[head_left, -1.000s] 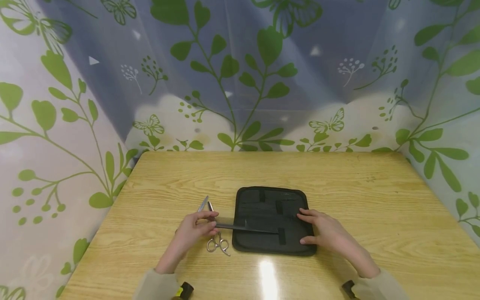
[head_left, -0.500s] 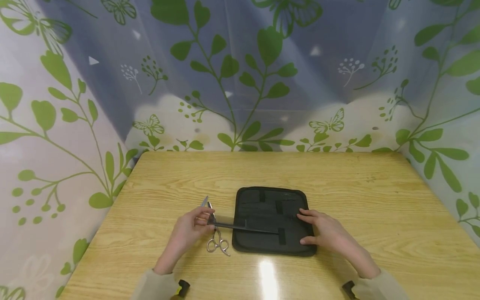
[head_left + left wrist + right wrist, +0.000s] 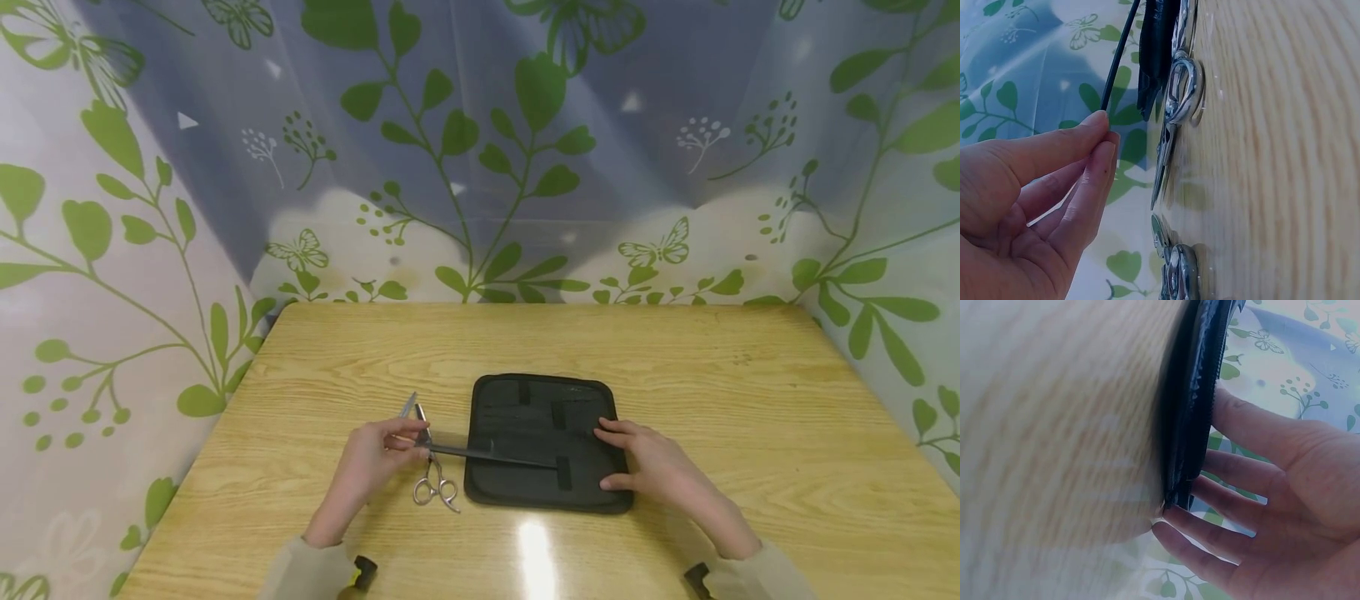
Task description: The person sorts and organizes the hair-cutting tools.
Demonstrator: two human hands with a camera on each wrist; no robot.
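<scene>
As my left hand (image 3: 370, 457) edges outward, it pinches the comb (image 3: 487, 456) by its end, tip still at strap (image 3: 565, 475). Right hand (image 3: 660, 463): spread on case (image 3: 517, 492)

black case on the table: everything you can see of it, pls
The black case is squarish with rounded corners, apparently leather-like, with three short dark straps and zipper-like teeth along an edge. It lies flat on the wooden table. The right hand touches its right side. A thin dark strip, pinched by the left hand, reaches over it to one strap; whether its tip is tucked in is unclear.
</scene>
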